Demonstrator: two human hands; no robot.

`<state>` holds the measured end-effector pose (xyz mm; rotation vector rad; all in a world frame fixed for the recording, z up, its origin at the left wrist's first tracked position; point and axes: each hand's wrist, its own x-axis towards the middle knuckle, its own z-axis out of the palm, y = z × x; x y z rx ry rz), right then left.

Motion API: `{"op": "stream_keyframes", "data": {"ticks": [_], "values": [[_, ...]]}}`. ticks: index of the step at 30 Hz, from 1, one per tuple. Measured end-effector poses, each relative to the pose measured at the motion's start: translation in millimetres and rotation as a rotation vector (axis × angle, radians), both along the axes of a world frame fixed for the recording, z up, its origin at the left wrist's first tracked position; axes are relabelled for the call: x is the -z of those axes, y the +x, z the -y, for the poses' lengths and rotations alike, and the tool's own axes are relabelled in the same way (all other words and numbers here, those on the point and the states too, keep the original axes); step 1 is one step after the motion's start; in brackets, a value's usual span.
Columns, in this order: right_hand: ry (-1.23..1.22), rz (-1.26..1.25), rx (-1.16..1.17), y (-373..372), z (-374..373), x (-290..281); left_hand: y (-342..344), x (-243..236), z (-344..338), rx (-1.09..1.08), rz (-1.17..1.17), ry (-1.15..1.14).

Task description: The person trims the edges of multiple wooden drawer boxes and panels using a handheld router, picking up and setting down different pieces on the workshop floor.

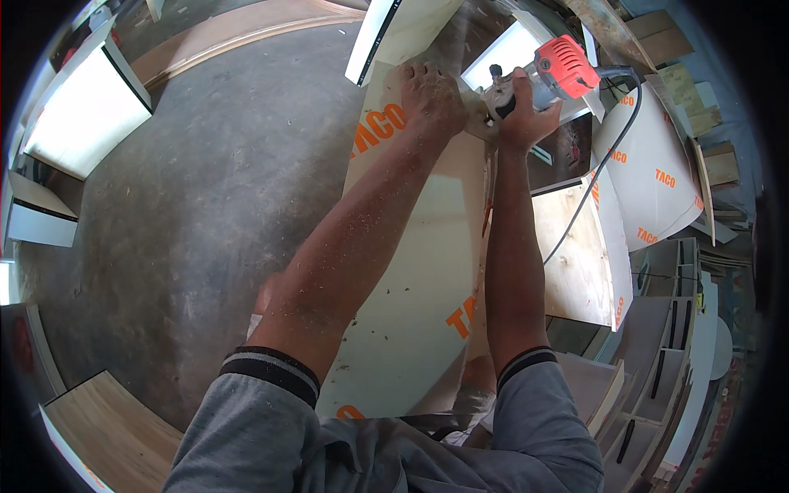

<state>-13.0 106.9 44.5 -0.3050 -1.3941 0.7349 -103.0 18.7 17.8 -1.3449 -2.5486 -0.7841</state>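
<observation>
A handheld trim router (541, 80) with a red motor cap, a grey body and a black cord is in the grip of my right hand (528, 115). Its base sits at the right edge of a long white board (415, 271) with orange print, which stretches from my lap away from me. My left hand (431, 103) bears down on the far end of that board, close to the router base. Its fingers are bent, and their tips are hidden. Dust and chips speckle my left forearm and the board. The router's bit cannot be seen.
Beyond the board stands a white panel (386, 37) with a dark edge. At right are an open wooden box (571, 246), a curved printed sheet (649, 177) and a cabinet with compartments (649, 329). The router's cord (604, 160) hangs to the right. White cabinets (89, 107) stand left.
</observation>
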Motion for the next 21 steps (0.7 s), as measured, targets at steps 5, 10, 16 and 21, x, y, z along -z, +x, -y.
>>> {"op": "stream_keyframes", "data": {"ticks": [5, 10, 16, 21], "values": [[0.020, 0.006, 0.041, -6, -9, 0, -2, 4, -3, 0.019, 0.025, 0.019], [0.029, -0.020, 0.013, -10, -18, 1, 0, 4, -4, -0.002, 0.002, -0.010], [0.033, -0.035, -0.005, -15, -24, 1, 0, -1, 0, 0.011, 0.019, -0.020], [0.044, -0.034, -0.009, -18, -27, 0, 0, -5, 2, 0.040, 0.069, -0.054]]}}
